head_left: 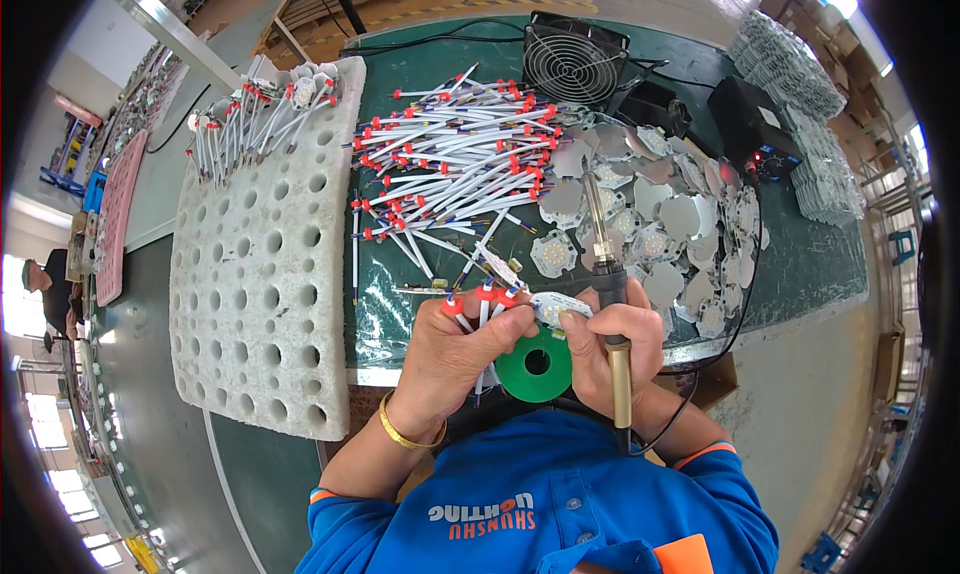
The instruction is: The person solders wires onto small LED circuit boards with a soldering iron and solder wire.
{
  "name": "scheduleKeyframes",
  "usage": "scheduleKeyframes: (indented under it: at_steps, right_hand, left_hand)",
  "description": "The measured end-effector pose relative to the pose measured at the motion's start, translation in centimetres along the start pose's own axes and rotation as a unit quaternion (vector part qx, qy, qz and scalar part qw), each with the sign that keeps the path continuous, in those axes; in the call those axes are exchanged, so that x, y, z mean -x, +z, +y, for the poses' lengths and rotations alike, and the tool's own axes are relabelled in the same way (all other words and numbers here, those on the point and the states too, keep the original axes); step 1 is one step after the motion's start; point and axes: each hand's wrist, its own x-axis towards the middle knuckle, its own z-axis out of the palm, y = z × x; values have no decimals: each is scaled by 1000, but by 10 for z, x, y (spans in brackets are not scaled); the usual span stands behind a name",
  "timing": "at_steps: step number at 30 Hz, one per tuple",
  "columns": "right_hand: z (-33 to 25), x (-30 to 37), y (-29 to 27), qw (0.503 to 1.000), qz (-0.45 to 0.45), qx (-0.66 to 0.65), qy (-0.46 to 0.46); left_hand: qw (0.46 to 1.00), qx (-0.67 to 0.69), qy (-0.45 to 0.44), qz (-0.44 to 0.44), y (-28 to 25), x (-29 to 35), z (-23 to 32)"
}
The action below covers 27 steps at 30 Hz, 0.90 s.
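The left hand (450,346) is closed, with thumb and fingers pinching several white wires with red collars (487,306). The right hand (642,336) is also closed. Its thumb and forefinger grip the edge of a small round LED board (553,307), which is located between the two hands, its component side visible, close to the left fingertips. Whether a wire end touches the board cannot be determined.

The right hand also retains a soldering iron (621,379). The gold-coloured handle crosses the hand, and the tip points away from the body. A green spool (519,370) with a dark centre hole sits between the hands, on the body side of the board.

Beyond the left hand, a heap of loose white wires (460,164) with red collars lies on the green table (805,279). Beyond the right hand is a pile of round boards (655,199), some showing LEDs and others bare metal. A black fan (572,66) stands farther out, past both piles.

To the left of the left hand is a pale perforated block (258,271); wired boards (262,124) rest at its far end.
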Motion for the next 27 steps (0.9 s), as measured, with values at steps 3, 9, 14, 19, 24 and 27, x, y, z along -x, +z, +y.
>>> scheduleKeyframes:
  at_steps: [3, 9, 14, 19, 24, 27]
  right_hand:
    - [0, 2, 2, 1000, 9, -9, 10]
    - [-2, 4, -1, 1000, 2, 8, 2]
    - [-1, 8, -4, 999, -17, 26, -6]
    - [-1, 13, -4, 999, -31, 23, -2]
    - [0, 20, -11, 997, -68, 31, 2]
    - [-2, 17, -18, 997, -72, 15, -8]
  left_hand:
    - [1000, 8, 10, 7, -1, 1, -5]
    - [998, -40, 51, 13, 3, 4, -7]
    - [993, -92, 64, 24, 7, 6, -5]
    - [994, -80, 70, 33, 9, 6, -5]
    - [989, -120, 85, 35, 8, 11, -7]
    - [989, -109, 87, 40, 6, 11, -11]
